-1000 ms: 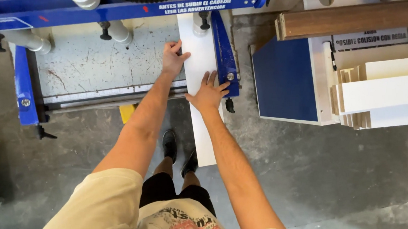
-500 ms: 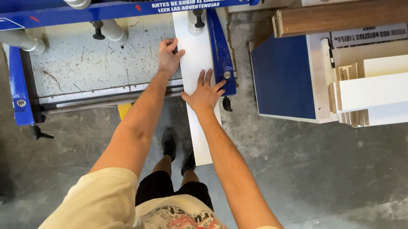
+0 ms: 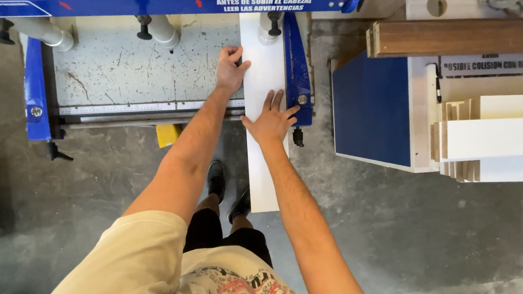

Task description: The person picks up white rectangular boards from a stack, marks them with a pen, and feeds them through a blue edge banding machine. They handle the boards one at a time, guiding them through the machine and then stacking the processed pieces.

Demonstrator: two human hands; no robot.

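One white panel [image 3: 267,81], long and narrow, lies flat on the machine bed [image 3: 127,66], far end under the blue crossbeam [image 3: 161,3], near end overhanging the bed front edge above the floor. R long edge sits against the blue side fence [image 3: 296,52], prob. to keep panel square. L hand [image 3: 230,71]: fingers curled over panel's L edge, thumb on top, gripping the edge. R hand [image 3: 272,120]: open, fingers spread, palm flat on panel top near bed front edge, pressing down, holding nothing. Ruler strip [image 3: 149,107] runs L of panel along bed front. Blue cabinet [image 3: 373,108] stands R of panel, w/ stacked white boards [image 3: 498,140] beyond it.
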